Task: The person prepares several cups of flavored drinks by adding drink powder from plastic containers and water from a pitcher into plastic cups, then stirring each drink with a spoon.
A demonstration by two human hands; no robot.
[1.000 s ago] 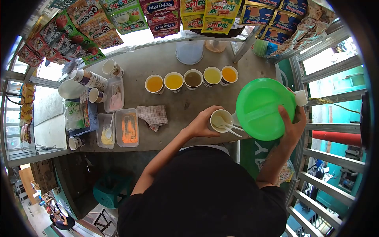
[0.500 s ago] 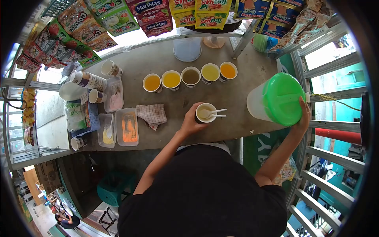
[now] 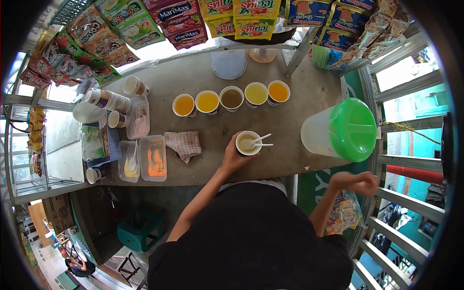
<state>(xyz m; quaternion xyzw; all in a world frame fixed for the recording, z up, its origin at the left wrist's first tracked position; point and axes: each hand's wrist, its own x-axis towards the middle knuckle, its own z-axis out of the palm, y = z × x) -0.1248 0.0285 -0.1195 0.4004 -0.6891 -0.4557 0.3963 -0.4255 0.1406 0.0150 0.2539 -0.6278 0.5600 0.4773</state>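
My left hand [image 3: 236, 157] is wrapped round a paper cup [image 3: 248, 143] of pale yellowish drink, close to the counter's front edge. Two white plastic spoons [image 3: 263, 141] stick out of this cup to the right. Beyond the counter edge, my right hand [image 3: 355, 182] hangs in the air with nothing visible in it, its fingers loosely bent and slightly blurred. It is nearest to a translucent jug with a green lid [image 3: 357, 130], and apart from it. Behind the held cup stand several paper cups of orange, yellow and brown drinks [image 3: 231, 98] in a row.
A checked cloth [image 3: 183, 145] and plastic boxes of orange [image 3: 155, 162], yellow and pink powder lie to the left. Stacked paper cups [image 3: 108, 99] stand beyond them. Drink sachets [image 3: 181, 19] hang overhead. Metal bars [image 3: 406, 164] line the right side. A clear bucket [image 3: 228, 65] stands at the back.
My right hand has let go of the green-lidded jug and moved back toward me, off the counter. My left hand still holds the cup in about the same place.
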